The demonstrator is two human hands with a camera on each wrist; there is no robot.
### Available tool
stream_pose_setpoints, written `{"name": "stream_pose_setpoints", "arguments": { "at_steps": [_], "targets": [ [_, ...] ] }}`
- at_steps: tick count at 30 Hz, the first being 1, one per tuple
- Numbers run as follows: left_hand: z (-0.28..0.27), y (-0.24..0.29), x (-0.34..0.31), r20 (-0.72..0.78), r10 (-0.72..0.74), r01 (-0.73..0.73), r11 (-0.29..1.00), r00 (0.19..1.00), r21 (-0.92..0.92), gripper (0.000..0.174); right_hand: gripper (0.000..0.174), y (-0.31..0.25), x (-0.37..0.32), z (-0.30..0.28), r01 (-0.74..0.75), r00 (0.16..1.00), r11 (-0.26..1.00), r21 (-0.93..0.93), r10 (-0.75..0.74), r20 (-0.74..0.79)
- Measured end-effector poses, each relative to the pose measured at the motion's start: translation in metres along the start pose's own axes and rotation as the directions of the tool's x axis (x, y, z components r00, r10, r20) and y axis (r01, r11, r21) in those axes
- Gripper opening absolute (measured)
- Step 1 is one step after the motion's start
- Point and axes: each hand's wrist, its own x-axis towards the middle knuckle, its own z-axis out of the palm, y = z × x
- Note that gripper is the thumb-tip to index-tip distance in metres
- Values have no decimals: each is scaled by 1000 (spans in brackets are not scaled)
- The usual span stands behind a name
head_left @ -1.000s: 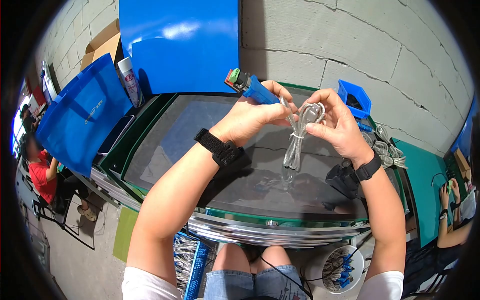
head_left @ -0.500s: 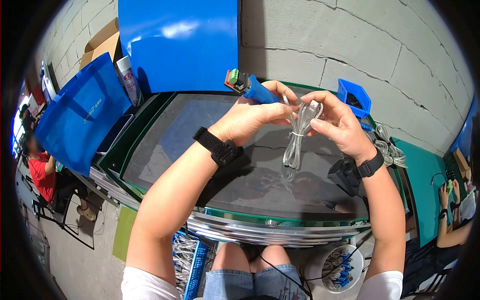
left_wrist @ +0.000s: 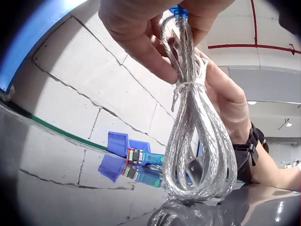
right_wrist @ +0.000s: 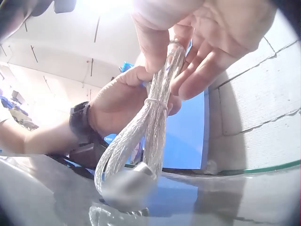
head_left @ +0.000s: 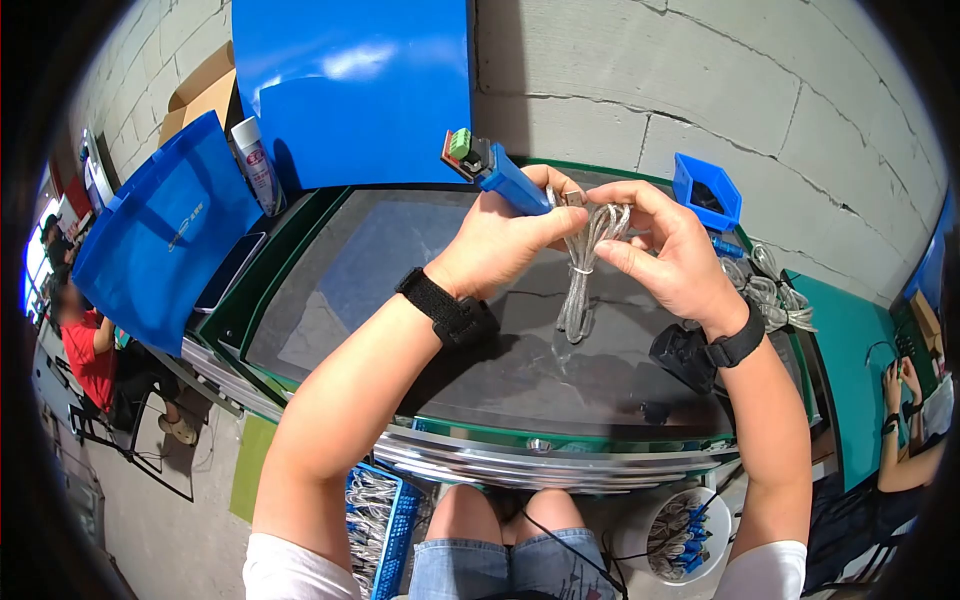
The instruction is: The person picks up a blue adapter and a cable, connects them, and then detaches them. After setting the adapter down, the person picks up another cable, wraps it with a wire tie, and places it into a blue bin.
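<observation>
In the head view my left hand (head_left: 505, 240) grips a blue adapter (head_left: 517, 188), which has a green terminal block (head_left: 460, 143) at its far end. From the adapter comes a clear-sheathed silver cable (head_left: 575, 300), coiled into long loops and bound with a thin white tie (left_wrist: 192, 84). My left thumb lies against the top of the coil, beside a small metal plug (head_left: 572, 198). My right hand (head_left: 675, 255) pinches the upper loops between thumb and fingers. Below the tie the loops hang close over the dark tabletop, seen in both wrist views.
Beyond my right hand are a blue bin (head_left: 708, 192) and more coiled cables (head_left: 775, 295). A spray can (head_left: 258, 165) and a phone (head_left: 232, 270) lie left. Below the table edge stand a blue basket (head_left: 405, 530) and a white bucket (head_left: 722, 530), both holding cables. Other people sit at either side.
The right hand and the top of the coil have shifted left, closer to the left hand. The left thumb now overlaps the upper loops. The adapter stays in the left hand.
</observation>
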Motion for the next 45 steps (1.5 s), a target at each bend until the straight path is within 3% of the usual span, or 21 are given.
{"name": "stream_pose_setpoints", "arguments": {
  "at_steps": [5, 9, 14, 19, 21, 25, 27, 40, 43, 45],
  "targets": [
    [-7, 2, 1, 52, -92, 94, 995, 994, -39, 27, 35, 0, -1, 1, 14, 1000, 992, 122, -14, 0],
    [-13, 0, 2, 144, -56, 67, 995, 988, -74, 28, 32, 1, -3, -3, -32, 999, 972, 231, 24, 36],
    [-11, 1, 2, 205, -14, 34, 995, 979, -96, 27, 29, 4, -1, -4, 15, 998, 975, 221, -28, 56],
    [-11, -3, 3, 153, -67, 83, 991, 986, -103, 22, 33, 3, -2, 5, -41, 999, 971, 237, 32, 41],
    [-10, -3, 3, 125, -89, 102, 990, 988, -96, 21, 40, -2, -1, 13, -4, 1000, 1000, 24, 4, -7],
    [-8, -2, 3, 58, -81, 86, 991, 995, -100, 21, 46, -3, 1, 14, -95, 995, 995, 27, 94, 42],
    [-8, -3, 4, 49, -88, 94, 988, 995, -125, 21, 47, -5, 1, 15, -24, 999, 1000, 19, 23, 41],
    [-9, -5, 4, 87, -95, 110, 977, 992, -182, 19, 47, 1, 0, 14, 21, 999, 1000, 6, -21, 34],
    [-10, -4, 5, 83, -93, 107, 976, 992, -189, 18, 47, 1, -1, 14, 36, 999, 997, 61, -37, 26],
    [-10, -3, 5, 69, -93, 104, 979, 993, -178, 19, 48, 3, 0, 12, 28, 999, 980, 198, -33, 22]
  ]
}}
